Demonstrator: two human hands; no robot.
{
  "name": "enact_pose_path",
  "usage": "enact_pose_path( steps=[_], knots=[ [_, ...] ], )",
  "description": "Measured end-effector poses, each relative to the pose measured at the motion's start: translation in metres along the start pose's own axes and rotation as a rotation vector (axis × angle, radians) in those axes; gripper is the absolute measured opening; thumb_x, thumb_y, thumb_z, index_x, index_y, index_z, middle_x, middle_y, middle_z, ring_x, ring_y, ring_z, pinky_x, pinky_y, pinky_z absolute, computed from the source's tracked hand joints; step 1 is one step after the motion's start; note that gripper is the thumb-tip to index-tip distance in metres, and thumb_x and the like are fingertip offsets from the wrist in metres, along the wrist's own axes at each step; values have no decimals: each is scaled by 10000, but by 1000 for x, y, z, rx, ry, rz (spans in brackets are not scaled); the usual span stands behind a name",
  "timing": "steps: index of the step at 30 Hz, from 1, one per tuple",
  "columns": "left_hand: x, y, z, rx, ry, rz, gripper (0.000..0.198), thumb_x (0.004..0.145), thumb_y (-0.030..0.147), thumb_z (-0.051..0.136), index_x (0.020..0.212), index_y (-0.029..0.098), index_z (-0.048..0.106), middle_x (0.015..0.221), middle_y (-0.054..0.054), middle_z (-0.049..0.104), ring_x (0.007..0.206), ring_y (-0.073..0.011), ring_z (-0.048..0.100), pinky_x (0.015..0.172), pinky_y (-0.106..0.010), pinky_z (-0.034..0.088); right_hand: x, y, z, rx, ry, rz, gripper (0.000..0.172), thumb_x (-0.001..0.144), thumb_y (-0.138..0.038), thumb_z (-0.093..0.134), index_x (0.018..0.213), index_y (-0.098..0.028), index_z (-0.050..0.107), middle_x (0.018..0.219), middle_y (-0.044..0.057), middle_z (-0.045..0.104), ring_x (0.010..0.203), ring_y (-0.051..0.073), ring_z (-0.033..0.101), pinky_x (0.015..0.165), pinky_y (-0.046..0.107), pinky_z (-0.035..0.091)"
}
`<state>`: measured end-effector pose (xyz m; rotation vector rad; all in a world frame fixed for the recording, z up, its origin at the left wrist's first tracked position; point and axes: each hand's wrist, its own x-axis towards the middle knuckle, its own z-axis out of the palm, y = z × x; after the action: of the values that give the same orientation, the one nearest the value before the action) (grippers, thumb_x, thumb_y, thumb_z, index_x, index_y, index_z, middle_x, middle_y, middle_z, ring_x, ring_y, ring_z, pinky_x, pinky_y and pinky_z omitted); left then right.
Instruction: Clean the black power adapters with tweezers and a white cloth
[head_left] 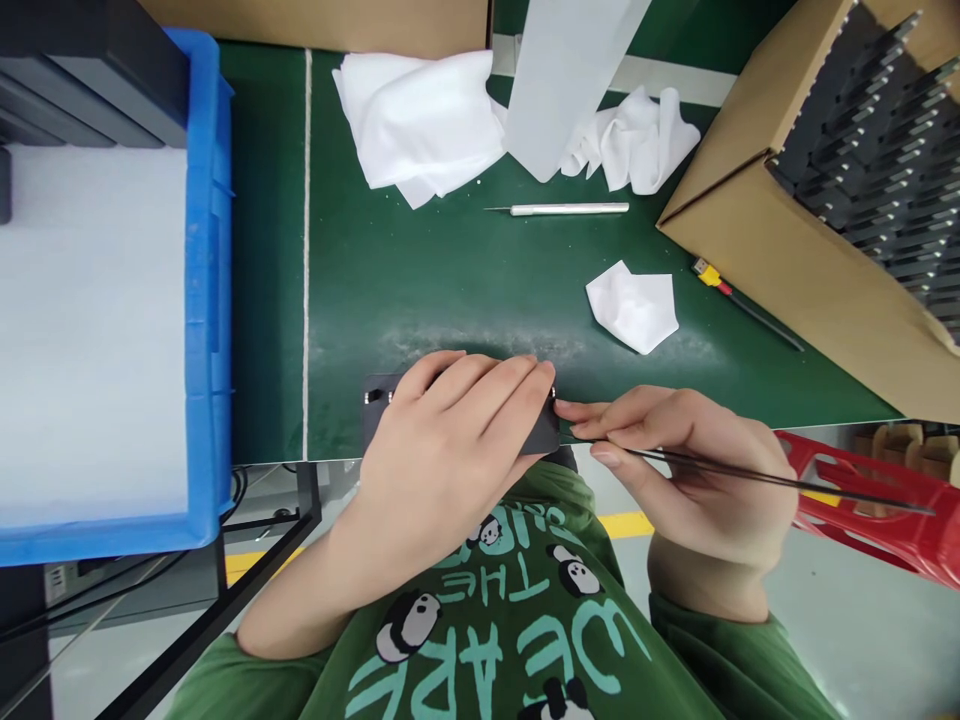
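My left hand (457, 430) lies over a flat dark rectangular part (377, 400) at the near edge of the green table mat (450, 290), fingers closed around it. Only the part's left end and right corner show. My right hand (690, 470) pinches a long thin black strip (825, 487) whose tip meets the part's right end. The strip runs out to the right, over a red plastic stool.
A blue bin (206, 300) with white foam stands at the left. White cloths (427, 120), a white pen-like tool (562, 209), a small folded wipe (634, 305) and a yellow-ended cable (712, 277) lie on the mat. A cardboard box (795, 250) of dark parts sits at the right.
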<state>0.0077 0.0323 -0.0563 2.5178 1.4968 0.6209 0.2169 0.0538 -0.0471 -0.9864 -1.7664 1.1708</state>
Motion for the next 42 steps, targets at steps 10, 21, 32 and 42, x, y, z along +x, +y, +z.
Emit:
enact_pose_path(
  steps=[10,21,32,42],
  knots=[
    [1,0,1,3,13,10,444,877,246,730,1280,101,615,1256,-74,722,1035,-257,662,961,-402,445,1,4,-7,-9,-59,-55,310,795,37,701,924,-234,623,892,-24,714,912,177,754,934,384,690],
    [0,0,1,9,27,14,455,862,257,755,1267,98,624,1237,-69,727,1008,-253,661,948,-400,445,-3,7,-6,30,-39,-56,318,787,54,706,948,-207,625,919,-4,719,946,201,757,961,437,681],
    [-1,-1,2,12,27,9,461,857,259,765,1266,100,625,1235,-64,728,1006,-252,658,952,-406,444,-2,6,-4,37,-35,-66,315,783,76,696,943,-188,632,906,1,712,932,184,753,959,417,681],
    [1,0,1,23,24,13,415,893,264,725,1263,105,627,1240,-68,732,1004,-250,669,942,-399,456,-2,6,-2,64,1,-66,346,774,80,698,963,-205,646,914,1,712,933,195,756,937,419,686]
  ],
)
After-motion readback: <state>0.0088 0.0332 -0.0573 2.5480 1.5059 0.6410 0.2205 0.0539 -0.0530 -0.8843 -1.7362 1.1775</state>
